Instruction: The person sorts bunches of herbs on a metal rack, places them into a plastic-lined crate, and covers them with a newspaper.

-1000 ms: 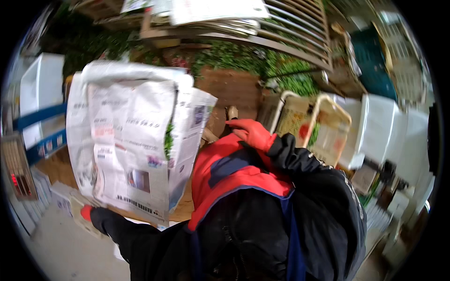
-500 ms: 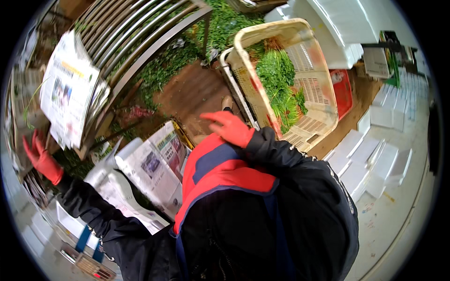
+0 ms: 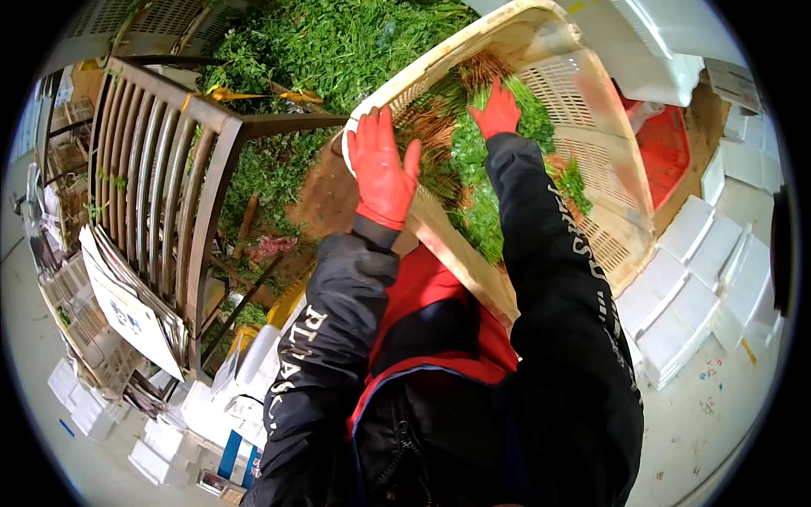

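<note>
A cream plastic crate (image 3: 602,173) with slotted walls stands in front of me, tilted in the view. Inside it lie leafy green bunches (image 3: 480,215) with brownish-red roots. My left hand (image 3: 380,169), in a red glove, rests at the crate's left rim with fingers stretched and thumb apart. My right hand (image 3: 497,111), also red-gloved, reaches into the crate over the greens, its fingers spread. Part of its grip area is hidden against the leaves, but I see no bunch held in it.
Loose greens (image 3: 338,51) spread over the floor beyond a metal slatted rack (image 3: 152,177) at left. Newspapers (image 3: 127,300) hang on the rack's near end. Right of the crate are a red crate (image 3: 663,156) and white foam boxes (image 3: 684,313).
My left hand has left the newspapers at the left and moved right to the crate rim. My right hand has reached forward into the crate. The view has turned left.
</note>
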Available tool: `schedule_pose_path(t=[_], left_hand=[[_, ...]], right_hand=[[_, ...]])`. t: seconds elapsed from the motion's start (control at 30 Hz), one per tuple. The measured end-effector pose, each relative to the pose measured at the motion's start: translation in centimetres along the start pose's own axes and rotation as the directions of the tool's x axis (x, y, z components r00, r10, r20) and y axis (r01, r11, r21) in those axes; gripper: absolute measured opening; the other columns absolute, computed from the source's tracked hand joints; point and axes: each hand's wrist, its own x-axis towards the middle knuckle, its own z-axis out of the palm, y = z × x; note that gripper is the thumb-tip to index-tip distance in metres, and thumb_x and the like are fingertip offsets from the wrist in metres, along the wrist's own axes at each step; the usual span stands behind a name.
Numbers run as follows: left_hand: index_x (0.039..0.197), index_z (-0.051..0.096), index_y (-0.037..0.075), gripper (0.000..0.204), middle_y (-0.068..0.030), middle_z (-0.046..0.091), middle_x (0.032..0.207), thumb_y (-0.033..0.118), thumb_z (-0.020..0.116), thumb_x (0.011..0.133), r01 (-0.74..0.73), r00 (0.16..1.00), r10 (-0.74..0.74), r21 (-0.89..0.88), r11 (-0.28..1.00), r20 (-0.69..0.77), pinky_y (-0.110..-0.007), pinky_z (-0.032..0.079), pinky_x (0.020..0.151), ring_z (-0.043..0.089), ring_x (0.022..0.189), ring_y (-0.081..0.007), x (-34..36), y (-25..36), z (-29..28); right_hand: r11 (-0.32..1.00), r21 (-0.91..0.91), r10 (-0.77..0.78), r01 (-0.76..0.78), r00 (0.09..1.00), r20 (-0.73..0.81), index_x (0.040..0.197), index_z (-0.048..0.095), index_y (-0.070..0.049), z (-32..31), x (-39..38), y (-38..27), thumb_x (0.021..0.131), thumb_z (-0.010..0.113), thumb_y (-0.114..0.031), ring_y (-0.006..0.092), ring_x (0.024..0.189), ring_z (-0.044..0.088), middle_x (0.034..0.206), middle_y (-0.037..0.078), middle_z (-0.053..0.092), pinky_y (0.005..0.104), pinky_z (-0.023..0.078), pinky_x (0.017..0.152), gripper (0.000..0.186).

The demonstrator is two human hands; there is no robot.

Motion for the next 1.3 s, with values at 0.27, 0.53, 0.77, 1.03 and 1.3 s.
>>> schedule_pose_path(t=[0.27,0.53,0.77,1.03,1.3], left_hand=[[0.135,0.036,0.005,0.068,-0.0204,0.027,0.144,0.020,0.066,0.076,0.012,0.975,-0.093,0.367,0.930,0.203,-0.056,0.014,0.107,0.022,0.133,-0.0412,1.8,0.3,3.5],[0.134,0.040,0.006,0.063,-0.0203,0.028,0.144,0.015,0.065,0.076,0.058,0.962,-0.141,0.328,0.943,0.235,-0.055,0.013,0.107,0.021,0.134,-0.0410,2.0,0.3,3.1],[0.130,0.046,0.006,0.056,-0.0228,0.029,0.142,0.017,0.063,0.078,0.072,0.952,-0.149,0.276,0.958,0.267,-0.057,0.011,0.106,0.021,0.133,-0.0431,2.2,0.1,2.6],[0.124,0.051,0.007,0.049,-0.0201,0.038,0.137,0.021,0.062,0.079,0.027,0.941,-0.094,0.205,0.978,0.325,-0.061,0.009,0.104,0.024,0.131,-0.0464,2.0,-0.2,2.0],[0.120,0.055,0.007,0.046,-0.0135,0.048,0.128,0.017,0.063,0.076,0.032,0.919,-0.099,0.179,0.983,0.381,-0.061,0.003,0.105,0.024,0.130,-0.0485,2.6,-0.3,1.7]], right_hand=[[0.991,-0.128,0.042,-0.048,0.998,-0.046,0.135,0.033,-0.005,6.7,10.0,1.6,0.057,0.078,-0.049,0.0290,0.122,0.037,0.128,0.016,0.043,0.0465,0.038,0.086,0.100],[0.990,-0.033,0.133,-0.134,0.991,-0.034,0.132,0.035,-0.005,6.7,11.2,2.4,0.057,0.078,-0.036,0.0293,0.117,0.043,0.127,0.013,0.044,0.0460,0.040,0.082,0.092],[0.984,-0.175,0.009,-0.025,0.996,-0.092,0.114,0.058,-0.008,10.3,14.6,4.7,0.067,0.068,-0.047,0.0265,0.105,0.055,0.112,0.011,0.058,0.0383,0.044,0.087,0.062],[0.963,-0.243,-0.171,0.116,0.960,-0.220,0.095,0.066,-0.011,13.0,17.1,6.3,0.078,0.056,-0.035,0.0276,0.087,0.061,0.094,0.008,0.065,0.0383,0.049,0.075,0.031],[0.996,-0.077,0.023,-0.039,0.979,-0.202,0.093,0.065,-0.008,13.6,18.7,5.8,0.079,0.057,-0.035,0.0329,0.085,0.061,0.092,0.012,0.065,0.0406,0.049,0.072,0.031]])
